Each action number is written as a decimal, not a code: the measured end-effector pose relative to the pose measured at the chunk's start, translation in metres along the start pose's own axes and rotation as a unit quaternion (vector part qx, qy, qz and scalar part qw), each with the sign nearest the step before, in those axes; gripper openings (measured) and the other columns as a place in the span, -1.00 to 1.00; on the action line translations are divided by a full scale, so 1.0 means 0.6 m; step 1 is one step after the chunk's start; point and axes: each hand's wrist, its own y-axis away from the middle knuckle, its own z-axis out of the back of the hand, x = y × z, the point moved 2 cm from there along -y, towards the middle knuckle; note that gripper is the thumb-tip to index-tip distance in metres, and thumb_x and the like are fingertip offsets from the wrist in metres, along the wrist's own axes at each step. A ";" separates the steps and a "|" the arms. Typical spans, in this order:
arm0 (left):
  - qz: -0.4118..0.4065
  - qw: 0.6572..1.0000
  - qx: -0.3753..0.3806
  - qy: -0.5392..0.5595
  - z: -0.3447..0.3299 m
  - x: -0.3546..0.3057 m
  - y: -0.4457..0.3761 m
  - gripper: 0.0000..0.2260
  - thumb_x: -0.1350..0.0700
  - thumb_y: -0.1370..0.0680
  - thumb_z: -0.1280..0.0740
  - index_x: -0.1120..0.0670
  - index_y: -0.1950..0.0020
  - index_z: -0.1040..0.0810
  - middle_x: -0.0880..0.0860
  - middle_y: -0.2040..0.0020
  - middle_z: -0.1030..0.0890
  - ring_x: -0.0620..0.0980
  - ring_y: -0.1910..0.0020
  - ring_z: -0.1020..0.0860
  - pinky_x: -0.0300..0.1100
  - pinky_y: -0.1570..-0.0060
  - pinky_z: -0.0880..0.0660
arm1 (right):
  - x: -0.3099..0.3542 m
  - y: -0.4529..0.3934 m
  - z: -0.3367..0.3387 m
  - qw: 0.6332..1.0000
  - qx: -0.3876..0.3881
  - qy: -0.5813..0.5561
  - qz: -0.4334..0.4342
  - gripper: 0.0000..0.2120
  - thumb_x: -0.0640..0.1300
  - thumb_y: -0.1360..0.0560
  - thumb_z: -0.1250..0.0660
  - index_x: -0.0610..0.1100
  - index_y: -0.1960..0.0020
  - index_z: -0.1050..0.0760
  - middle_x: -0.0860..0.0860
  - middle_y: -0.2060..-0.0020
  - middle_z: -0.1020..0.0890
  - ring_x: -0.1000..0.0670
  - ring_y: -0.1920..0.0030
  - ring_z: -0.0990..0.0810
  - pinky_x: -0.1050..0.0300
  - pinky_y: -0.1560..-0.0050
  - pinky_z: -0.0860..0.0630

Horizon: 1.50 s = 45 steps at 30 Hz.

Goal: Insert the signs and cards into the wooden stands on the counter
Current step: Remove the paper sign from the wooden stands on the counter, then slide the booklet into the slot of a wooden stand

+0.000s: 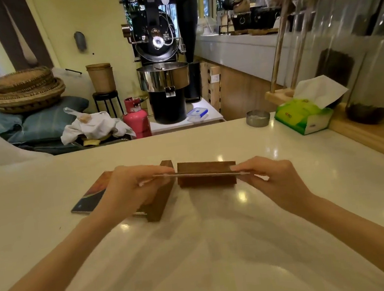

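**Card held edge-on over the right-hand stand**

You held a thin card (pixel 201 174) by its two ends, seen almost edge-on and lying nearly level, tilted slightly down toward your right. Your left hand (pixel 130 186) pinched the left end with fingers narrowed on it, and your right hand (pixel 270 179) pinched the right end the same way. The card crossed over the dark wooden stand (pixel 205 176) that sat square to you on the white counter (pixel 223 250); whether its lower edge had reached the stand's groove could not be told from this angle.

A second wooden stand (pixel 159 205) lay just left of the first, turned lengthwise away from you and partly hidden under your left hand. A dark printed sign (pixel 93 193) lay flat on the counter beside it, under your left wrist. Further back on the right sat a small metal dish (pixel 257 118) and a green tissue box (pixel 303 117).
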 end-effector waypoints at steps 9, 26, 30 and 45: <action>0.073 0.994 -0.051 0.057 -0.016 -0.013 -0.103 -0.79 0.20 -0.46 -0.31 0.17 -0.09 -0.57 -0.04 0.08 -0.59 -0.26 0.20 -0.52 -0.39 0.14 -0.44 | -0.036 -0.078 0.003 0.980 -0.040 -0.106 -0.166 -0.84 -0.29 -0.41 -0.37 -0.04 0.13 -0.56 0.17 0.23 -0.61 0.22 0.18 -0.59 0.45 0.08 -0.47; 0.118 0.980 -0.097 0.126 -0.058 0.020 -0.149 -0.78 0.20 -0.47 -0.30 0.16 -0.10 -0.56 0.01 0.02 -0.60 -0.06 0.07 -0.57 -0.14 -0.05 -0.49 | -0.064 -0.114 -0.007 0.936 -0.036 -0.195 -0.289 -0.82 -0.29 -0.45 -0.32 -0.16 -0.04 -0.55 -0.10 0.04 -0.64 -0.10 -0.02 -0.62 -0.01 -0.11 -0.56; 0.120 0.982 -0.086 0.117 -0.055 0.022 -0.147 -0.79 0.18 -0.48 -0.30 0.15 -0.10 -0.56 0.03 0.02 -0.61 -0.23 0.15 -0.53 -0.35 0.08 -0.46 | -0.063 -0.107 -0.008 0.938 -0.035 -0.136 -0.316 -0.76 -0.26 -0.44 -0.34 -0.17 -0.10 -0.52 -0.11 0.01 -0.64 -0.07 -0.01 -0.60 -0.01 -0.11 -0.56; 0.299 0.945 -0.041 0.128 0.060 0.037 -0.017 -0.79 0.09 -0.54 -0.17 0.13 -0.01 -0.56 0.12 0.09 -0.66 0.01 0.13 -0.64 -0.18 0.11 -0.57 | 0.113 -0.194 -0.110 0.904 0.336 -0.192 -0.183 -0.90 -0.19 -0.47 -0.31 -0.11 0.06 -0.58 -0.05 0.16 -0.70 0.06 0.17 -0.68 0.25 0.13 -0.62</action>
